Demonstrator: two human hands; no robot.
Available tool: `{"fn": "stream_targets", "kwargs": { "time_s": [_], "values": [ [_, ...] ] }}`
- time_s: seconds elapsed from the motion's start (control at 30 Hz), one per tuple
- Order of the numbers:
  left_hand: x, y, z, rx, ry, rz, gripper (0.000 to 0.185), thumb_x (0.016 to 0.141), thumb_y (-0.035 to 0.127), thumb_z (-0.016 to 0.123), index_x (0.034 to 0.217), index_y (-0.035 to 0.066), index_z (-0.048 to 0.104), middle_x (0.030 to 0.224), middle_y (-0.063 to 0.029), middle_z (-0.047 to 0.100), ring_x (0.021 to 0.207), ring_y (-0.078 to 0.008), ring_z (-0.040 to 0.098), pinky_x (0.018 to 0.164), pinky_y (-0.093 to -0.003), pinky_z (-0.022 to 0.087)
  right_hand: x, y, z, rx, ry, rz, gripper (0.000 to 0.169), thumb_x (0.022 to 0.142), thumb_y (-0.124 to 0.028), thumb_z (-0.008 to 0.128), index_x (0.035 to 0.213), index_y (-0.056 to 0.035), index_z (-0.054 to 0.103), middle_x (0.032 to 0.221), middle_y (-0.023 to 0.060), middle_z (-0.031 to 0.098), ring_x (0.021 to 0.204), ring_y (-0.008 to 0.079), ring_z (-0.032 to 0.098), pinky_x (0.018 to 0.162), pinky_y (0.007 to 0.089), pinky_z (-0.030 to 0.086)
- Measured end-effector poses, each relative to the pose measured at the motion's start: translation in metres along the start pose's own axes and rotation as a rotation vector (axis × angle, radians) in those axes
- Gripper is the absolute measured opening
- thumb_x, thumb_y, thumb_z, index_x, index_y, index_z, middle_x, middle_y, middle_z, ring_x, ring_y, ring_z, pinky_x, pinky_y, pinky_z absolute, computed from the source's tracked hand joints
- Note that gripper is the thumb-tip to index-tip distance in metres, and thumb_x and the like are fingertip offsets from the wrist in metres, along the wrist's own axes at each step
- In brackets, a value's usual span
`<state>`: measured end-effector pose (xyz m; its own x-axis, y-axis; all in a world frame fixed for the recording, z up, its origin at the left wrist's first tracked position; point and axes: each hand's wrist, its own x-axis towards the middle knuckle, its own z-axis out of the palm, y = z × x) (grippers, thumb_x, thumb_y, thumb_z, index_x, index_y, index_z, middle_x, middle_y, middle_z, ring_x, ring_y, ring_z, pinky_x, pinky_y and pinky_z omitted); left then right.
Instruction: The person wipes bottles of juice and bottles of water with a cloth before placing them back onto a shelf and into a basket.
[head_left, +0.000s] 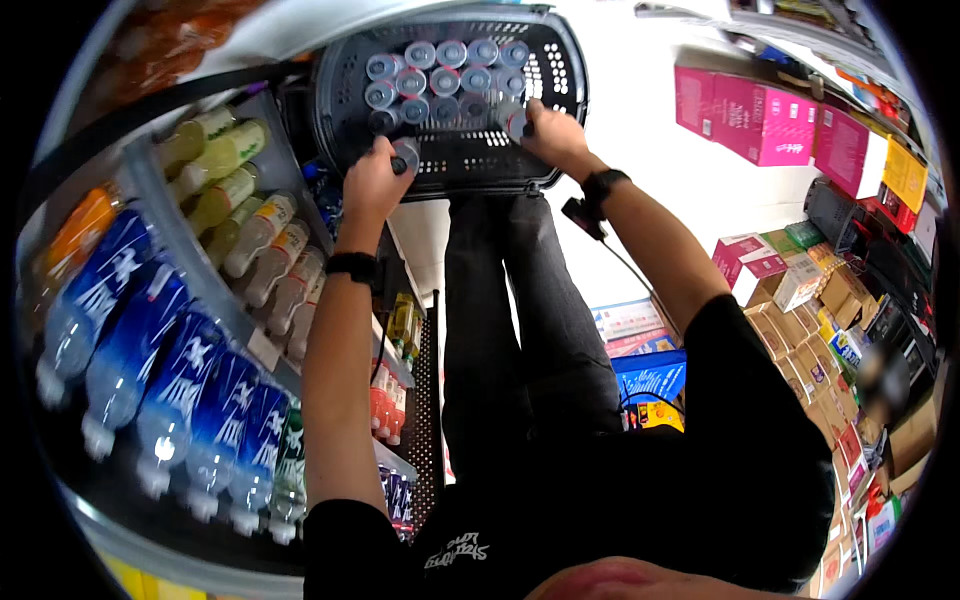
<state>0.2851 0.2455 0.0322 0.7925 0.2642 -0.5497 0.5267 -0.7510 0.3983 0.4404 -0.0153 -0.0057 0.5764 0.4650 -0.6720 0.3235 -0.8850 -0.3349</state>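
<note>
A black perforated plastic shopping basket (561, 166) stands in front of my legs. Several clear bottles with round greyish ends (445, 80) are packed upright in rows inside it. At the basket's near left corner, my left hand (375, 178) grips one similar bottle (406, 155). My right hand (556, 136) grips another bottle (514, 120) at the right end of the rows, over the basket. Fingers and motion blur hide part of both held bottles.
To my left, cooler shelves carry blue-labelled bottles (169, 375) and yellow drink bottles (225, 150). A grey shelf edge (187, 232) runs between them. Pink cartons (757, 120) and stacked boxes (799, 330) stand to the right. A blue package (649, 373) lies beside my leg.
</note>
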Motion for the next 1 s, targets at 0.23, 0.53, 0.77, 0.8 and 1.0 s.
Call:
{"fn": "stream_targets", "kwargs": {
  "time_s": [0.23,0.53,0.77,0.8,1.0],
  "values": [
    [0.078,-0.05,0.078,0.249,-0.246,-0.129,0.051,0.077,0.021,0.074,0.116,0.004,0.047,0.107,-0.0201,0.066,0.099,-0.0389,0.065,0.083,-0.0461,0.054,0.111,0.053,0.108,0.008,0.015,0.11,0.043,0.077,-0.025,0.072,0.109,-0.0016,0.054,0.097,0.0226,0.068,0.095,0.0392,0.065,0.08,0.0471,0.052],
    [0.142,-0.089,0.145,0.317,-0.377,-0.165,0.056,0.081,0.017,0.074,0.128,0.003,0.048,0.115,-0.0211,0.064,0.105,-0.037,0.064,0.083,-0.0477,0.055,0.138,0.058,0.14,0.219,-0.012,0.161,0.05,0.084,-0.025,0.068,0.117,0.0051,0.045,0.102,0.0296,0.064,0.099,0.0414,0.063,0.086,0.0455,0.051],
    [0.154,-0.088,0.166,0.171,-0.465,-0.187,0.065,0.079,0.018,0.076,0.133,-0.001,0.045,0.122,-0.026,0.059,0.116,-0.0394,0.057,0.096,-0.0469,0.049,0.135,0.066,0.144,0.257,-0.02,0.146,0.049,0.081,-0.024,0.068,0.114,0.0043,0.047,0.095,0.0287,0.066,0.093,0.0423,0.065,0.083,0.0464,0.052],
    [0.155,-0.089,0.169,0.16,-0.472,-0.183,0.066,0.079,0.019,0.077,0.133,-0.002,0.044,0.123,-0.0261,0.059,0.116,-0.0393,0.057,0.096,-0.0469,0.049,0.134,0.063,0.143,0.25,-0.025,0.152,0.048,0.081,-0.024,0.067,0.115,0.0042,0.047,0.094,0.0288,0.066,0.092,0.0417,0.066,0.082,0.0461,0.053],
    [0.144,-0.102,0.167,0.079,-0.384,-0.104,0.061,0.081,0.023,0.074,0.13,-0.002,0.047,0.122,-0.025,0.06,0.114,-0.0386,0.058,0.095,-0.0462,0.05,0.114,0.05,0.109,0.308,-0.177,0.208,0.055,0.088,-0.02,0.065,0.129,0.0049,0.038,0.078,0.0204,0.067,0.059,0.0254,0.069,0.049,0.0339,0.057]
  ]
}}
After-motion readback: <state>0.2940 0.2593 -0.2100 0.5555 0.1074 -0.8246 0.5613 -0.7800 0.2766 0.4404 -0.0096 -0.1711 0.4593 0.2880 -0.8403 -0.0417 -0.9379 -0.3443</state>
